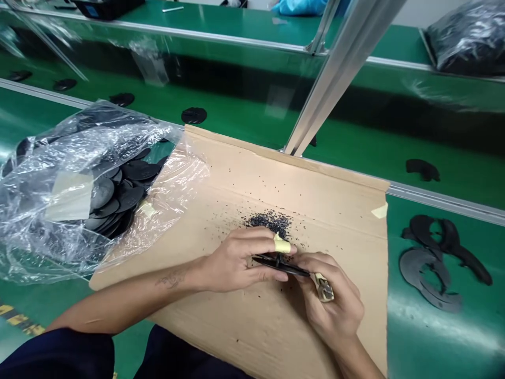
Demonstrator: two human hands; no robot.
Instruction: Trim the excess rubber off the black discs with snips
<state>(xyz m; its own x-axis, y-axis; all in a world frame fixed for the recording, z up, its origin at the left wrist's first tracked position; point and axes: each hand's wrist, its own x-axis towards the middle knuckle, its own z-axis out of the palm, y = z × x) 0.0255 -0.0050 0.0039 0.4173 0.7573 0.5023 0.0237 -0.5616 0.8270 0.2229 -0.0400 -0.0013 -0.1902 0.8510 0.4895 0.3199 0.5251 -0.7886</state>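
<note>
My left hand (248, 260) pinches a thin black disc-like plastic part (290, 267) between thumb and fingers, with yellow tape (282, 243) around one finger. Close against the part's right edge, my right hand (333, 297) is closed around a small tool wrapped in pale tape (324, 289). Only the butt of this tool shows; its working end is hidden by my fingers. Just beyond my hands, a heap of small black scraps (272, 221) lies scattered on the cardboard sheet (221, 326).
To the left, a clear plastic bag (114, 131) lies open around a pile of black discs (122, 195). Several curved black parts (430, 258) rest on the green bench at right. Behind the cardboard rises a metal post (327, 79). More black parts (194, 115) lie on the green surface beyond.
</note>
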